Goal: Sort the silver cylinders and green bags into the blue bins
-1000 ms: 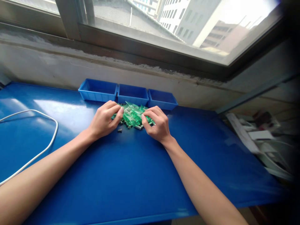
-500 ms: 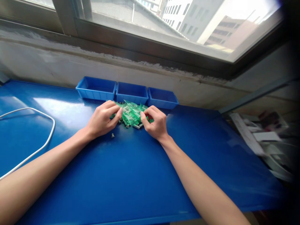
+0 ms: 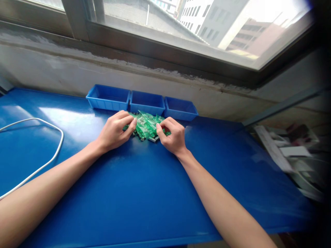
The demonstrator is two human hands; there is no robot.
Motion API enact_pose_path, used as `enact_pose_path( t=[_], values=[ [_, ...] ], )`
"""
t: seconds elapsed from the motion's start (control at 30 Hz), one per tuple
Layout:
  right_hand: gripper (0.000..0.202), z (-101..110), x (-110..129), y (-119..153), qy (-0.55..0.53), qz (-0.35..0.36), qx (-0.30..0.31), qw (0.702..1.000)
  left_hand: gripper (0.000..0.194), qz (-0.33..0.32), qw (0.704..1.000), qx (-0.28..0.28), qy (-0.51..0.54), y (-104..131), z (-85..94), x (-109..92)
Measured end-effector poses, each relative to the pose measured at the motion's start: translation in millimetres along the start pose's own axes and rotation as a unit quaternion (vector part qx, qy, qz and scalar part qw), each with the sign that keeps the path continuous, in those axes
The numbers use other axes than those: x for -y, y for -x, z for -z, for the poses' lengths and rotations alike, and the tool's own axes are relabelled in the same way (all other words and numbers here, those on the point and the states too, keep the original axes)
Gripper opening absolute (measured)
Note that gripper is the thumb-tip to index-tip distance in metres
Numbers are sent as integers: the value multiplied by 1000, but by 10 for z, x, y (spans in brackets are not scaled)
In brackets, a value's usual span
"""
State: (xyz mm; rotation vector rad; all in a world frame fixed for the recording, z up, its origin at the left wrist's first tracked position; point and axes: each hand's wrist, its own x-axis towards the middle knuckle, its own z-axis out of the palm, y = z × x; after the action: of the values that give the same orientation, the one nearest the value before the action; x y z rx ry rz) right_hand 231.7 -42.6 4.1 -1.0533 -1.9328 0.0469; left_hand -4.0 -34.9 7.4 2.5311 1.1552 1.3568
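Observation:
A heap of green, shiny, film-like pieces (image 3: 147, 124) lies on the blue table, with small dark and metallic parts showing around its lower edge. My left hand (image 3: 117, 130) is at the heap's left side, thumb and fingers pinched together. What it holds, if anything, is hidden. Opposite it, my right hand (image 3: 172, 134) touches the right side of the heap, also in a pinch. Whatever lies between those fingertips is too small to make out. A grey bar-shaped part (image 3: 154, 139) sticks out from under the heap near my right thumb.
Three blue bins (image 3: 110, 102) stand in a row behind the heap, against the wall. A white cable (image 3: 55, 151) curves over the left of the blue table (image 3: 129, 203). Blurred papers and objects (image 3: 294, 151) sit beyond the table's right edge, and a window (image 3: 165, 31) is above.
The small metal screw-like piece on the table below my left hand no longer shows. Both hands keep nearly the same pose, and the view has shifted slightly.

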Motion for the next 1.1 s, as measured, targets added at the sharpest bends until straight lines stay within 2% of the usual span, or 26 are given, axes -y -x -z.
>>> enact_pose_path(
  t=[0.23, 0.33, 0.47, 0.57, 0.63, 0.73, 0.8, 0.9, 0.97, 1.03, 1.1],
  values=[
    [29, 2, 5, -1, 7, -8, 5, 1000, 37, 6, 1000, -8, -8, 5, 16, -2],
    [29, 0, -1, 2, 5, -4, 5, 1000, 34, -65, 997, 9, -50, -20, 40, -42],
    [28, -11, -3, 6, -1, 4, -1, 1000, 26, -192, 969, 75, -133, -83, 18, -152],
    [28, 8, 26, -14, -1, -5, -14, 1000, 24, -222, 959, 112, -135, -132, -60, -206],
    [29, 61, 45, -48, 2, -23, -45, 999, 23, -219, 962, 114, -120, -164, -117, -204],
    [33, 216, 0, -119, 7, -66, -103, 993, 17, -212, 966, 86, -123, -214, -176, -179],
    [33, 359, -105, -160, 3, -109, -110, 988, 15, -223, 961, 76, -146, -247, -205, -181],
    [25, 587, -342, -176, -24, -190, -60, 980, 16, -251, 947, 75, -185, -277, -256, -251],
    [17, 717, -495, -152, -7, -212, -17, 977, 18, -261, 943, 76, -192, -280, -297, -332],
    [16, 806, -600, -110, 34, -185, 60, 980, 20, -257, 945, 81, -185, -271, -336, -412],
    [32, 845, -646, -65, 67, -146, 133, 978, 22, -248, 949, 89, -172, -255, -363, -470]
  ],
)
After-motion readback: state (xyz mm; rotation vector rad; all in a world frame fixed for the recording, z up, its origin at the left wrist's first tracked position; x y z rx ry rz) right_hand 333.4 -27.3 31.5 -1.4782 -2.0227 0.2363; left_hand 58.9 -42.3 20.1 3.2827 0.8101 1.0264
